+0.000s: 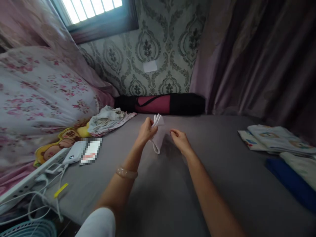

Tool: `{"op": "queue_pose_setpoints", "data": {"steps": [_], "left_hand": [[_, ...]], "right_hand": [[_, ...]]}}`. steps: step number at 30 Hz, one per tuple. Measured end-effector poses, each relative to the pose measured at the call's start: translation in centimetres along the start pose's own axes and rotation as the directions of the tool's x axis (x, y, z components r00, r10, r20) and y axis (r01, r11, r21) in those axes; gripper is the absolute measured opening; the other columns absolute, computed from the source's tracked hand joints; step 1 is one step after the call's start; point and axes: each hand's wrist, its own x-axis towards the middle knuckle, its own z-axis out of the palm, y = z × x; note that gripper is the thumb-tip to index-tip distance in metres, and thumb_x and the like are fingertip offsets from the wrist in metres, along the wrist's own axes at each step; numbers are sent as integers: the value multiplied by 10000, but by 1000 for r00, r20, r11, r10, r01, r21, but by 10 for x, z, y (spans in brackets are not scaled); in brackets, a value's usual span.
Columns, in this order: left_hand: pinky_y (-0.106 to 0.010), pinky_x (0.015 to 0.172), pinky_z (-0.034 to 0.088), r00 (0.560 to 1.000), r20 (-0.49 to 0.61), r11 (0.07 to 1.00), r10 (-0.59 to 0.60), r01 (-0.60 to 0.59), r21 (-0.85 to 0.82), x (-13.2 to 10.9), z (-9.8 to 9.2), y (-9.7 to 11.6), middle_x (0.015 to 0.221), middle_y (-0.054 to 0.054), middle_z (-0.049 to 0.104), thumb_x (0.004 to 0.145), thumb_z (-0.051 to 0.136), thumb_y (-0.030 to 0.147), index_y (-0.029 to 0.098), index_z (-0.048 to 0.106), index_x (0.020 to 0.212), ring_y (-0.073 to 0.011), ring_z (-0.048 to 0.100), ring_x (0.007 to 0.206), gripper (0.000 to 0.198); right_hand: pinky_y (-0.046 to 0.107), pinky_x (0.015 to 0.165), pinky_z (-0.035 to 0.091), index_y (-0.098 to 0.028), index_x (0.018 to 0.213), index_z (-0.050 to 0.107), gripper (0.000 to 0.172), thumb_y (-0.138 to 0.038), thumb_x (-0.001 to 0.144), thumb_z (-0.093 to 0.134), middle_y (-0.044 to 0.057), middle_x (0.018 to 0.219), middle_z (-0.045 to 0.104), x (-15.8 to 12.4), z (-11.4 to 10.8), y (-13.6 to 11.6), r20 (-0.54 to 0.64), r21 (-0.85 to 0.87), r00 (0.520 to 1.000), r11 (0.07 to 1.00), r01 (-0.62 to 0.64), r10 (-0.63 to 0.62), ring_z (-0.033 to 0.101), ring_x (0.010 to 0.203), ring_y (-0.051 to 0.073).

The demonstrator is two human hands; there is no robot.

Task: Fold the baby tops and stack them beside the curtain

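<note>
My left hand [146, 130] is closed on a small white cloth [158, 136], which it holds up above the grey bed sheet [172, 197]; the cloth hangs folded below my fingers. A pale bangle sits on that wrist. My right hand [179, 140] hovers just right of the cloth with its fingers curled in a pinch. Whether they touch the cloth I cannot make out.
Folded printed cloths [276, 138] and a blue cloth [291, 184] lie at the right. A crumpled garment [108, 121], a floral quilt [41, 95], a power bank [74, 154], a power strip with cables [29, 181] are left. A rolled black-and-pink mat [160, 103] lies against the wall.
</note>
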Motion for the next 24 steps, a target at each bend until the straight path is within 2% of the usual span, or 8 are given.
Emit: {"op": "queue_pose_setpoints", "data": {"steps": [3, 5, 7, 11, 15, 20, 22, 24], "left_hand": [[-337, 791, 453, 994, -14, 942, 105, -95, 322, -4, -2, 24, 1018, -105, 640, 852, 530, 125, 162, 499, 1121, -248, 600, 921, 273], [-327, 809, 450, 989, 45, 848, 143, -146, 510, -8, 8, 33, 1085, -140, 641, 885, 472, 98, 153, 493, 1148, -266, 589, 1002, 269], [-305, 805, 449, 985, 121, 801, 119, -168, 574, -14, 26, 37, 1078, -153, 653, 898, 448, 85, 154, 506, 1134, -267, 587, 1037, 253], [-307, 781, 458, 968, 246, 806, 51, -185, 562, -29, 66, 43, 1049, -180, 672, 922, 377, 65, 134, 525, 1151, -273, 622, 1030, 281], [-339, 776, 470, 950, 305, 831, 60, -217, 513, -41, 94, 61, 1083, -216, 667, 910, 365, 45, 105, 555, 1153, -302, 638, 1042, 314], [-333, 762, 470, 945, 321, 862, 57, -209, 462, -45, 107, 74, 1054, -218, 674, 880, 415, 52, 107, 580, 1137, -299, 664, 1003, 311], [-336, 760, 468, 944, 327, 874, 48, -198, 443, -44, 106, 71, 1063, -212, 676, 869, 449, 72, 113, 573, 1147, -297, 669, 981, 307], [-337, 767, 464, 947, 319, 886, 44, -185, 426, -43, 102, 64, 1070, -196, 679, 867, 475, 102, 125, 561, 1157, -293, 666, 975, 303]], "right_hand": [[336, 871, 554, -145, 1223, 635, 356, -229, 958, 413, 137, 1220, 681, 1, -10, 0, 12, 214, 989, 966, -146, 147, 668, 1079, 193], [325, 845, 564, -137, 1195, 644, 326, -219, 953, 442, 136, 1207, 686, 1, -17, -2, 27, 320, 970, 917, -239, 243, 681, 1044, 188], [314, 819, 573, -130, 1160, 652, 287, -204, 943, 479, 133, 1175, 698, 1, -25, -3, 30, 398, 947, 865, -306, 321, 698, 990, 182], [276, 751, 585, -135, 1054, 670, 199, -173, 923, 524, 119, 1125, 716, 0, -41, -3, 14, 507, 913, 784, -359, 409, 713, 880, 163], [232, 689, 580, -153, 1011, 666, 169, -172, 918, 526, 97, 1090, 725, 2, -58, 5, -30, 528, 903, 774, -349, 428, 709, 824, 138], [221, 673, 571, -155, 1022, 673, 189, -184, 908, 525, 61, 1002, 734, 3, -75, 19, -153, 402, 899, 857, -322, 410, 693, 797, 122], [244, 658, 572, -156, 1023, 674, 191, -216, 920, 524, 61, 929, 738, 0, -76, 23, -124, 368, 880, 845, -388, 458, 685, 733, 127], [285, 629, 573, -152, 1036, 671, 241, -307, 949, 508, 81, 832, 735, -2, -72, 23, -25, 354, 843, 794, -495, 537, 675, 647, 151]]}}
